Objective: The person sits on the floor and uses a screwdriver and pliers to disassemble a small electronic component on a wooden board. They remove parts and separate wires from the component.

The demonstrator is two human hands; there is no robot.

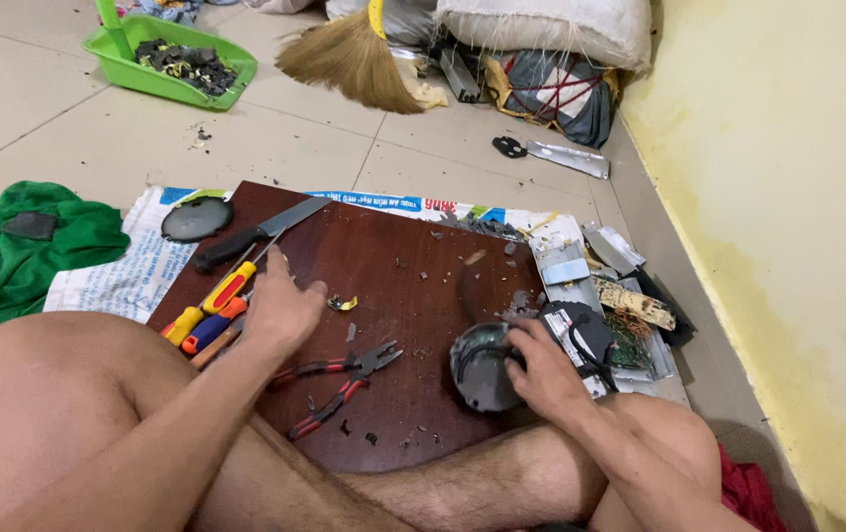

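Note:
I sit cross-legged at a dark brown wooden board (393,266) on the floor. My left hand (280,310) reaches down over the screwdrivers (208,313) with red, yellow, orange and blue handles at the board's left edge, fingers curled onto them. My right hand (541,369) grips a round dark metal part (480,369) at the board's right edge. Red-handled pliers (339,384) lie open on the board between my hands. A black-handled knife (256,234) lies at the upper left of the board.
A round black disc (196,218) lies on printed paper (137,266) beside a green cloth (19,246). Dismantled electronics and a circuit board (630,305) sit right of the board. Farther off are a green dustpan (172,59), a broom (349,54), sacks (541,30) and a yellow wall (787,197).

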